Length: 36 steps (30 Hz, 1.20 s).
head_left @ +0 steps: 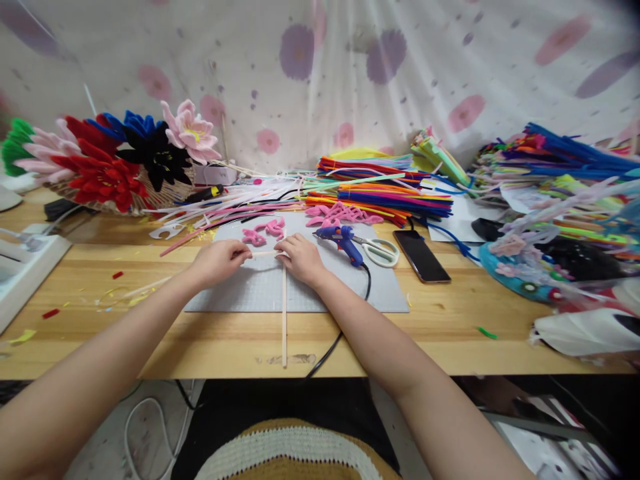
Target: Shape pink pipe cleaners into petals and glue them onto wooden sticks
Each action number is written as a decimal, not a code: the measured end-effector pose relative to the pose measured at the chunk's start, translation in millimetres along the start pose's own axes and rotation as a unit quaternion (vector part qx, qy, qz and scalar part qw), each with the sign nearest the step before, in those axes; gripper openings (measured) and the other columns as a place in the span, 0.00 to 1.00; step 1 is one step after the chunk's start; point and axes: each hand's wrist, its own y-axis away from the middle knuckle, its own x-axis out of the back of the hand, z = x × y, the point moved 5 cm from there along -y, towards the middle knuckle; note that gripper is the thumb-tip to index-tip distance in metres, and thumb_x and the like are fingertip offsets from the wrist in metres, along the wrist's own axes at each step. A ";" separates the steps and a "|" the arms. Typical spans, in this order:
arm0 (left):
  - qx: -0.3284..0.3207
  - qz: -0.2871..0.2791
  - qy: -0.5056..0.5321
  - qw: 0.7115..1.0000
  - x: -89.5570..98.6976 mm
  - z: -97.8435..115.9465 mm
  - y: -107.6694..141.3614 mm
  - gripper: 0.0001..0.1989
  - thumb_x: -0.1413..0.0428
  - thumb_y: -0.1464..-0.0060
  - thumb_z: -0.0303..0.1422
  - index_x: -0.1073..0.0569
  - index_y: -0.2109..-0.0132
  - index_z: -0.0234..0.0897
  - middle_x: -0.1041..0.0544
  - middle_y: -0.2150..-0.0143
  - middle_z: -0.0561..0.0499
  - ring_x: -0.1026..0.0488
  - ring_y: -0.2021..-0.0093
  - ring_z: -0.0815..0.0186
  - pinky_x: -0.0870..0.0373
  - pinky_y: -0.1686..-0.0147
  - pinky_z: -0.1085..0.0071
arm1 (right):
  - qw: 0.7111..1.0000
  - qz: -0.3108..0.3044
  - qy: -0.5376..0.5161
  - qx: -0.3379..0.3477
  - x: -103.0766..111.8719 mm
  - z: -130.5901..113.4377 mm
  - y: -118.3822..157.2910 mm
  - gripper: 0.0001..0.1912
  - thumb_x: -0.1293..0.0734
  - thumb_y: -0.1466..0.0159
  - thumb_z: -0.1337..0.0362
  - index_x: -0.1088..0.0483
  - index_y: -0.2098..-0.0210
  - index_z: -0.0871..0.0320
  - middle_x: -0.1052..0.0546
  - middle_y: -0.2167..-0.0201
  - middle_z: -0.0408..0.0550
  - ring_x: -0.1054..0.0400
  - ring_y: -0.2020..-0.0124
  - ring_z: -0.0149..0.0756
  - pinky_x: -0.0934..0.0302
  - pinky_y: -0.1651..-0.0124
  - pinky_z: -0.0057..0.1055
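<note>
My left hand (220,261) and my right hand (301,259) are close together over the grey cutting mat (235,293). A pale pipe cleaner (263,254) stretches sideways between them, pinched at its left end by my left fingers and at its right end by my right fingers. A second pale strip (285,320) runs from under my right fingers toward the table's front edge. Bent pink pipe cleaner pieces (263,231) lie just beyond my hands. To the right of my right hand rest a blue glue gun (341,243) and pale-handled scissors (381,252).
A bunch of fuzzy flowers (113,175) stands at back left. Bundles of coloured pipe cleaners (395,200) fill the back. A black phone (421,255) lies right of the mat. The glue gun's cord (330,350) crosses the table edge. A white box (30,280) sits at left.
</note>
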 end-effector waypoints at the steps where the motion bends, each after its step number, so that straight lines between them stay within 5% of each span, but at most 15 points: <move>1: 0.007 -0.011 0.012 1.000 0.5 0.3 0.0 0.16 0.54 0.50 0.40 0.25 0.64 0.38 0.24 0.70 0.50 0.31 0.70 0.65 0.43 0.73 0.72 | 1.000 0.003 0.001 0.004 -0.3 -0.6 0.2 0.10 0.37 0.40 0.64 0.31 0.58 0.56 0.27 0.58 0.48 0.41 0.55 0.38 0.46 0.56 0.32; 10: 0.053 -0.086 0.186 0.977 1.6 5.5 -1.9 0.15 0.49 0.56 0.42 0.24 0.71 0.36 0.27 0.78 0.52 0.35 0.77 0.69 0.42 0.76 0.74 | 0.999 0.030 0.019 0.022 3.0 -0.6 -1.4 0.15 0.45 0.34 0.61 0.28 0.64 0.56 0.25 0.64 0.47 0.39 0.60 0.36 0.48 0.59 0.31; 18: 0.010 -0.083 0.155 0.984 1.7 3.2 -0.2 0.19 0.48 0.57 0.42 0.24 0.60 0.39 0.26 0.75 0.53 0.35 0.76 0.69 0.43 0.76 0.74 | 1.000 0.020 -0.022 0.005 1.0 9.2 -1.0 0.09 0.40 0.39 0.68 0.28 0.68 0.57 0.24 0.67 0.46 0.37 0.62 0.35 0.46 0.60 0.29; 26: -0.003 -0.054 0.109 0.993 3.7 -15.6 4.1 0.17 0.52 0.53 0.44 0.27 0.77 0.38 0.25 0.74 0.52 0.34 0.74 0.67 0.43 0.72 0.74 | 0.998 0.028 -0.061 0.008 -3.7 14.0 -3.1 0.08 0.37 0.39 0.64 0.27 0.65 0.57 0.23 0.65 0.46 0.36 0.61 0.34 0.45 0.57 0.29; 36: 0.063 -0.149 0.261 0.952 -1.8 -15.7 17.0 0.11 0.46 0.56 0.40 0.26 0.75 0.37 0.33 0.81 0.53 0.41 0.82 0.72 0.46 0.81 0.75 | 0.997 0.038 -0.058 -0.019 0.9 15.0 -0.4 0.10 0.39 0.38 0.63 0.26 0.65 0.55 0.23 0.65 0.46 0.36 0.60 0.34 0.44 0.57 0.29</move>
